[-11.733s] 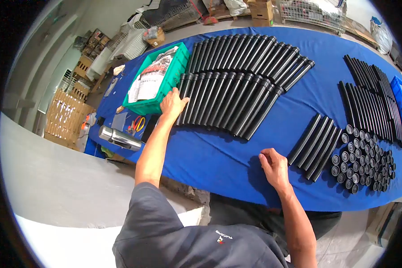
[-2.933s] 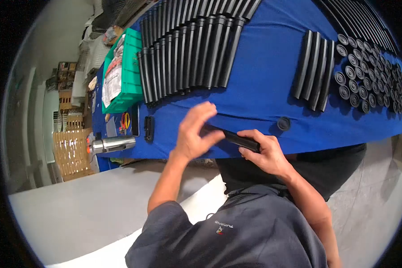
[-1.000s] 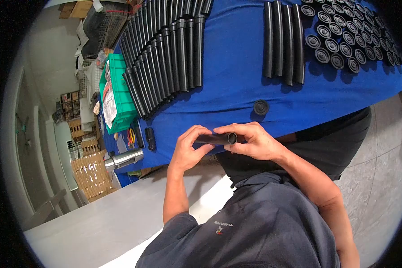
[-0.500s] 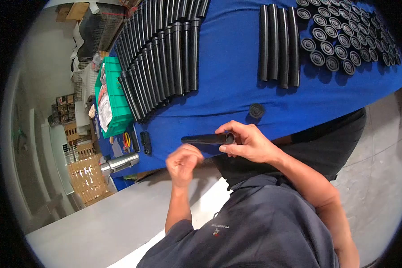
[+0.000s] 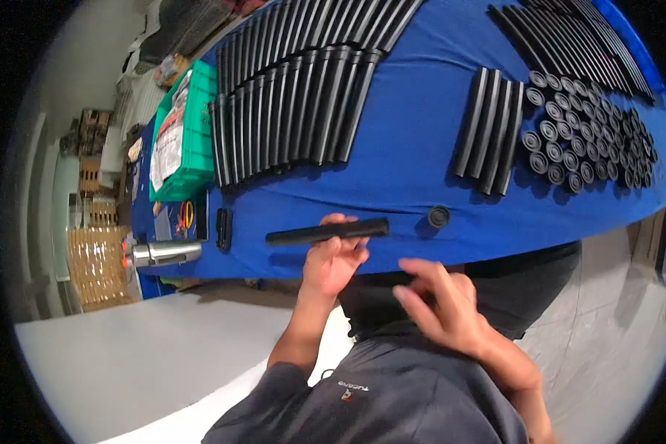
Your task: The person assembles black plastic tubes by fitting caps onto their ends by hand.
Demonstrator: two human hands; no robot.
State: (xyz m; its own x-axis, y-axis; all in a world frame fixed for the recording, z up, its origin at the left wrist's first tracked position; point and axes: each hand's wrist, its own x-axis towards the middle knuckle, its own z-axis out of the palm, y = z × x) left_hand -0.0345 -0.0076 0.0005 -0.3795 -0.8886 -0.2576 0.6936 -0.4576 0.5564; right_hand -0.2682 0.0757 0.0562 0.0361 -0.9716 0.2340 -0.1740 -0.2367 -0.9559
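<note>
My left hand (image 5: 331, 266) is closed around the middle of a black plastic tube (image 5: 288, 237), held roughly level above the front part of the blue-covered table. Off to its right, my right hand (image 5: 451, 311) hangs near the table's front edge with thumb and fingers apart, slightly blurred and holding nothing. A single round black cap (image 5: 438, 216) with ringed faces lies on the cloth just beyond the tube's right end, touched by neither hand.
Rows of black tubes (image 5: 296, 111) fill the back left. A few loose tubes (image 5: 488, 133) lie beside many round black caps (image 5: 570, 140); thinner black rods (image 5: 570, 44) sit behind. At left stand a green crate (image 5: 200, 140), scissors (image 5: 187, 214) and a metal flask (image 5: 166, 253).
The tube has passed from my right hand to my left. My right hand has let go and drawn back toward my body. The camera view has shifted.
</note>
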